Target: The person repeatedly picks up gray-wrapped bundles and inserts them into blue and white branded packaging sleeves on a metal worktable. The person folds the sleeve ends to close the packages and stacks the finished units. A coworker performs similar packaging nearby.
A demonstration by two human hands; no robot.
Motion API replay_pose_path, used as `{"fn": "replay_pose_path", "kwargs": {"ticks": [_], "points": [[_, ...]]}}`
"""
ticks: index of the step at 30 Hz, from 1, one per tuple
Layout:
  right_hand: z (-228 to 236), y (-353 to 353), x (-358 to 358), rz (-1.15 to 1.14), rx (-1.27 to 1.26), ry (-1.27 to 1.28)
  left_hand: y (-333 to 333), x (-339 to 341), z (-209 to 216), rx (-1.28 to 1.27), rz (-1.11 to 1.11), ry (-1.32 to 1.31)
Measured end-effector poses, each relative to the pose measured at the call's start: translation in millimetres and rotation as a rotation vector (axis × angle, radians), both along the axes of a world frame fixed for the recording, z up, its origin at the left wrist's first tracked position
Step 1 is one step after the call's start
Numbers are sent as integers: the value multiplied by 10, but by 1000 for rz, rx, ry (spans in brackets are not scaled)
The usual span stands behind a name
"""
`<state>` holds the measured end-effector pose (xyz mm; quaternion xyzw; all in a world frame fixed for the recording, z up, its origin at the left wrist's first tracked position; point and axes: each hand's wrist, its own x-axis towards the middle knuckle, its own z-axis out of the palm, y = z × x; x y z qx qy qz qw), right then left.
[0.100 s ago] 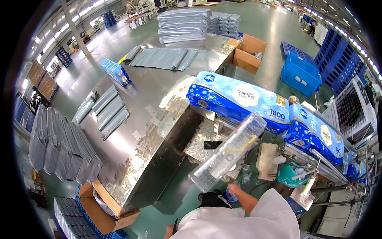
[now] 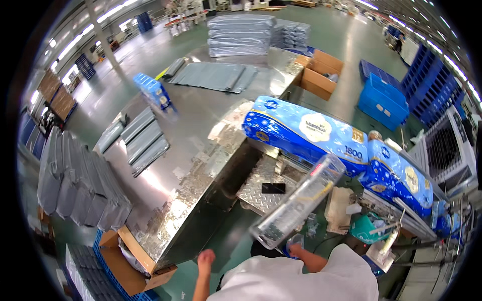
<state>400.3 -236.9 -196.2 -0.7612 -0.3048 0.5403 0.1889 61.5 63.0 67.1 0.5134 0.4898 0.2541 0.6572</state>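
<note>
My left hand [image 2: 206, 258] is raised beside the dark side of the metal table, its fingers curled and nothing visible in them. Close to my body, my right hand [image 2: 297, 250] is closed at the edge of a small clear and blue plastic piece [image 2: 287, 249]; its exact kind is hard to make out. Just beyond that hand, a long transparent plastic guard [image 2: 301, 200] slants across the work spot. Behind the guard lies a long blue tissue multipack [image 2: 306, 128], with a second blue tissue pack [image 2: 399, 168] following at its right.
The metal table [image 2: 186, 145] carries grey folded bags [image 2: 213, 76], a grey bale stack [image 2: 240, 35] and a small blue pack [image 2: 152, 91]. A phone [image 2: 273, 188] lies on a tread-plate step. Cardboard boxes [image 2: 321, 75], a blue crate [image 2: 383, 103] and a teal basket [image 2: 369, 228] stand around.
My left hand has come up into view from the lower edge. My right hand, with the clear and blue plastic piece, sits slightly lower; the whole view has shifted a little.
</note>
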Motion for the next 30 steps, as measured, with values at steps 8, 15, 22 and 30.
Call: {"fn": "replay_pose_path", "kwargs": {"ticks": [8, 15, 22, 30], "points": [[656, 856, 609, -634, -161, 70, 483, 1259, 4161, 490, -762, -959], [1366, 2285, 922, -695, 67, 20, 880, 1140, 4465, 290, -1117, -1626], [1421, 2994, -8, -473, 29, 11, 1859, 972, 4454, 475, -1194, -1648], [1177, 3251, -519, -133, 12, -327, 3173, 1144, 3953, 762, -1074, -810]]}}
